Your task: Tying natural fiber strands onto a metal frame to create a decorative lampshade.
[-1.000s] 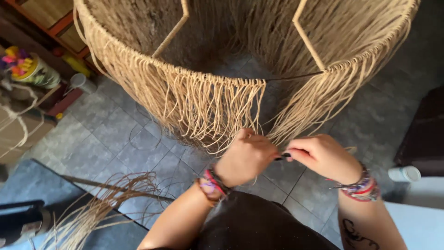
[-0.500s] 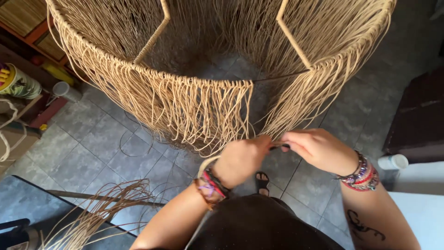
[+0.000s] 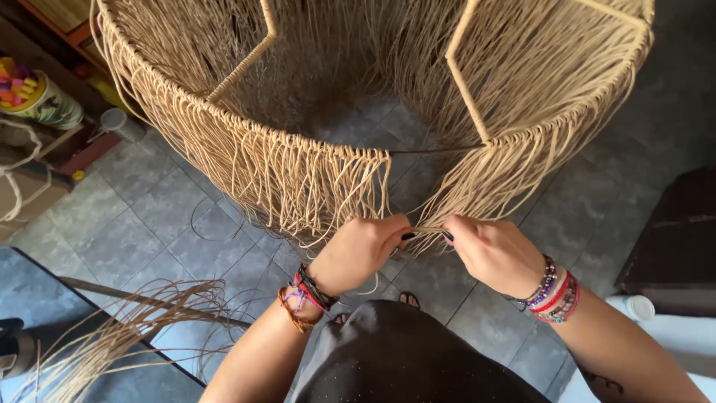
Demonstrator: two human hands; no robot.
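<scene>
Both hands have crept a little closer together since a moment ago, and the view has tipped so the frame (image 3: 477, 97) fills more of the scene. Left hand (image 3: 358, 250) and right hand (image 3: 488, 250) meet just below the frame's lower hoop, each closed in a pinch on the same cord (image 3: 426, 230), which runs taut between the dark-nailed fingertips. That cord comes out of the fringe (image 3: 298, 179) hanging from the hoop, at the edge of a gap where the hoop is bare. Thick curtains of fringe hang on both sides of the gap, and the loose ends brush the knuckles, partly hiding how the cord is gripped.

Left of the frame, on the tiled floor (image 3: 127, 224), lies a loose bundle of spare strands (image 3: 112, 336), well apart from the hands. Farther left of the frame a painted pot (image 3: 45, 101) and a small white cup (image 3: 113, 121) sit by a wooden shelf. Right of the frame stands a dark cabinet (image 3: 675, 246), with a white bottle cap (image 3: 634, 306) near it. Beaded bracelets circle both wrists, and a dark skirt (image 3: 403, 358) sits below the hands
</scene>
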